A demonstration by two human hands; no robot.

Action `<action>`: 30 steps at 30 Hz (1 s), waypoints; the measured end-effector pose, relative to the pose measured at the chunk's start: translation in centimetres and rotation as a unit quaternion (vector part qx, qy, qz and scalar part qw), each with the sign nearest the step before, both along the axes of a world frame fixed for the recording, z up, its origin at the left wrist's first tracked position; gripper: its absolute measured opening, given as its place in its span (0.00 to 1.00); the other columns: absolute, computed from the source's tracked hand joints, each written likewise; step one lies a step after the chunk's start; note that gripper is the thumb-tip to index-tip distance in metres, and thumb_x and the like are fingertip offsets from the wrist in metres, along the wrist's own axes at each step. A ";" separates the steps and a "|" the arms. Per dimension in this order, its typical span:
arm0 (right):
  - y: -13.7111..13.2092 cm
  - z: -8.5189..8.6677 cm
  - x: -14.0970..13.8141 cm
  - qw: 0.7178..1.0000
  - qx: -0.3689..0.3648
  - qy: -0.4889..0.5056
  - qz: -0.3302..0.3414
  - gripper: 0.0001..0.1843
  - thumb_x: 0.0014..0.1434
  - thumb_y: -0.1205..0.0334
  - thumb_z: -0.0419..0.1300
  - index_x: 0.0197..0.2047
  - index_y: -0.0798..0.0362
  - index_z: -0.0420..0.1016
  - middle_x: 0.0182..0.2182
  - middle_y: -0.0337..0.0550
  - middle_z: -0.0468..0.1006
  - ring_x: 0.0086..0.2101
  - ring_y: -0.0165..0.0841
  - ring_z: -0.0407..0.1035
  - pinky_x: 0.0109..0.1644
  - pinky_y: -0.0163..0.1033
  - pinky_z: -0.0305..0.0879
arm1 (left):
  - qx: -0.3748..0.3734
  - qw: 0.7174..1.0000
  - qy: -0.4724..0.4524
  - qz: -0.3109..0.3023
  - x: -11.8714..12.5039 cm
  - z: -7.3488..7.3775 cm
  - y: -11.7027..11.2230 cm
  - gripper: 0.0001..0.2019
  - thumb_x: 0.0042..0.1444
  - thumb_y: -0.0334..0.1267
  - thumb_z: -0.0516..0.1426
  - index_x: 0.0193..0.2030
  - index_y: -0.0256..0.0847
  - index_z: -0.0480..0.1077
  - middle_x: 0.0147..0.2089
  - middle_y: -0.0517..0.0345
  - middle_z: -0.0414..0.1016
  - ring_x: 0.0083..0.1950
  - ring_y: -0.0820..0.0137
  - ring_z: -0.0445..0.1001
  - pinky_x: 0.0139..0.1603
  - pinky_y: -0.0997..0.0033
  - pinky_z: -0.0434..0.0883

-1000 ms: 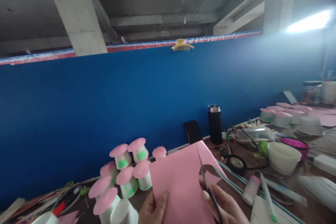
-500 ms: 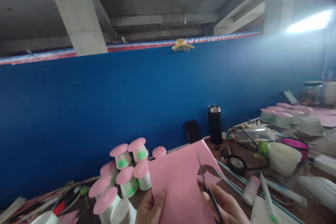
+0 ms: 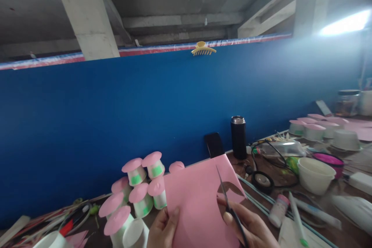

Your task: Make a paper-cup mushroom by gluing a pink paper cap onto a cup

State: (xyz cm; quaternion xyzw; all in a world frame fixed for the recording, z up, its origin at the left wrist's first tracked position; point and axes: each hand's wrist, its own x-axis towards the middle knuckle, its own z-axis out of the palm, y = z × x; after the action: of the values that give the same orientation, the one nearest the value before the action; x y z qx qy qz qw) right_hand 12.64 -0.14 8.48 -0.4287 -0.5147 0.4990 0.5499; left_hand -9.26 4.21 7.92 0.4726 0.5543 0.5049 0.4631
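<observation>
A sheet of pink paper (image 3: 193, 197) is held up in front of me, with a rounded piece cut out of its right side. My left hand (image 3: 162, 226) pinches its lower left edge, thumb on top. In my right hand (image 3: 248, 223) is a pair of scissors (image 3: 228, 203) with dark handles, its blade pointing up across the paper beside the curved cut. Left of the sheet stand several paper cups (image 3: 142, 205) with green patches, topped by pink paper discs (image 3: 117, 220). A white cup (image 3: 135, 234) without a disc is close to my left hand.
A black flask (image 3: 238, 137) and a dark phone (image 3: 214, 145) stand by the blue partition (image 3: 145, 104). To the right are a white tub (image 3: 316, 176), a roll of tape (image 3: 262, 181), a small bottle (image 3: 279, 210), a pen (image 3: 298, 219) and more disc-topped cups (image 3: 314, 132).
The scissors and right hand have shifted very slightly against the paper. My left hand has moved a little left and down. The cups stay where they were.
</observation>
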 end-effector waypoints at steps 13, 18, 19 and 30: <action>-0.2 1.2 0.0 0.998 0.004 -0.063 -0.014 0.30 0.56 0.41 0.61 0.55 0.51 0.77 0.43 0.44 0.82 0.45 0.43 0.73 0.50 0.36 0.68 | 0.037 0.998 0.047 0.032 0.1 1.8 -0.7 0.21 0.47 0.59 0.59 0.30 0.41 0.75 0.29 0.56 0.79 0.35 0.59 0.74 0.33 0.71 0.71; -0.1 0.8 0.4 0.998 -0.002 -0.065 -0.018 0.30 0.53 0.42 0.64 0.54 0.50 0.79 0.38 0.44 0.83 0.45 0.44 0.72 0.50 0.37 0.68 | 0.020 0.996 0.080 0.044 -0.3 1.9 -0.5 0.22 0.46 0.61 0.58 0.30 0.43 0.75 0.31 0.56 0.80 0.37 0.57 0.76 0.34 0.70 0.70; -0.2 0.7 0.4 0.998 -0.002 -0.065 -0.018 0.30 0.53 0.42 0.64 0.54 0.50 0.79 0.34 0.43 0.82 0.44 0.44 0.73 0.50 0.38 0.68 | 0.018 0.995 0.085 0.047 -0.4 1.9 -0.5 0.21 0.46 0.61 0.58 0.30 0.43 0.76 0.32 0.56 0.81 0.38 0.57 0.76 0.35 0.70 0.70; 0.1 0.3 0.4 0.999 -0.016 -0.033 -0.038 0.29 0.48 0.40 0.66 0.48 0.50 0.82 0.18 0.39 0.71 0.24 0.34 0.67 0.28 0.37 0.67 | 0.014 0.993 0.100 0.066 -0.7 1.9 -0.4 0.22 0.47 0.60 0.59 0.34 0.42 0.78 0.35 0.57 0.82 0.39 0.56 0.76 0.38 0.69 0.70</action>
State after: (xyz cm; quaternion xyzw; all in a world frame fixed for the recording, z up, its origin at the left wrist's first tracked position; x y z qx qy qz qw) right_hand 13.08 -0.07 8.80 -0.4731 -0.5079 0.4716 0.5439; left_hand -10.00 3.81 9.77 0.4895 0.6207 0.4924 0.3643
